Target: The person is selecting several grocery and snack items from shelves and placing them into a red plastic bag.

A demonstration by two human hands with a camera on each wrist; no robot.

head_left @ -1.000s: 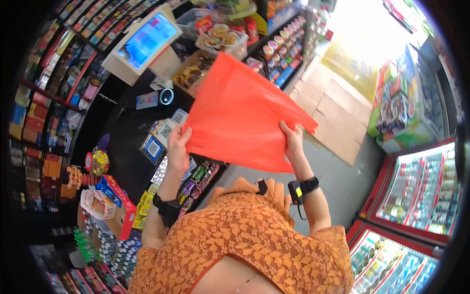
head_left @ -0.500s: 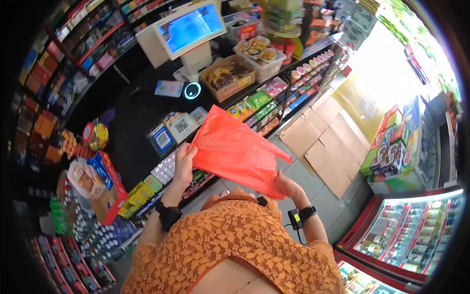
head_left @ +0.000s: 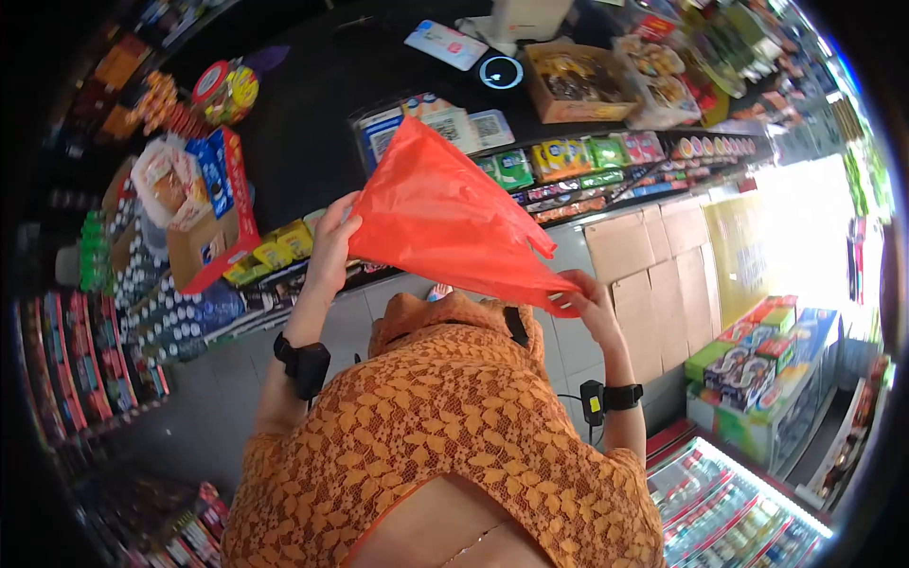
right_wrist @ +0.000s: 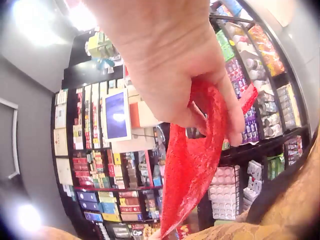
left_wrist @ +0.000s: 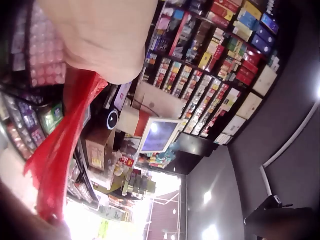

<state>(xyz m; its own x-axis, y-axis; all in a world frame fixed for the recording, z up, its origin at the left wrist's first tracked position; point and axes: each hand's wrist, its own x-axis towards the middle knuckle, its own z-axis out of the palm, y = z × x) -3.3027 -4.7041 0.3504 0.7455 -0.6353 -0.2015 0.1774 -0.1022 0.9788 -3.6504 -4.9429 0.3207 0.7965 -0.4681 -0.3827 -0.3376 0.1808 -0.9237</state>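
A red plastic bag (head_left: 436, 213) stretches between both hands in front of the person's orange lace top. The left hand (head_left: 331, 248) pinches the bag's left edge, thumb on the near side. At the bag's lower right corner, the right hand (head_left: 595, 310) grips the gathered plastic. In the right wrist view, a loop of the red bag (right_wrist: 192, 165) passes between the thumb and fingers of the right hand (right_wrist: 175, 75). The left wrist view shows twisted red plastic (left_wrist: 65, 145) below the left hand (left_wrist: 105, 40), whose fingertips are hidden.
Beyond the bag is a black counter (head_left: 322, 90) with QR-code cards (head_left: 490, 128), a cardboard box of packets (head_left: 579, 83) and a round lit device (head_left: 501, 72). Snack shelves (head_left: 559, 170) line its front. Flattened cardboard (head_left: 653, 275) covers floor at right; a lit fridge (head_left: 734, 506) stands lower right.
The head view has swung, shifting the counter up and across. The bag has gone from spread broad to drawn narrower towards its lower right corner, and the right hand has changed its hold there.
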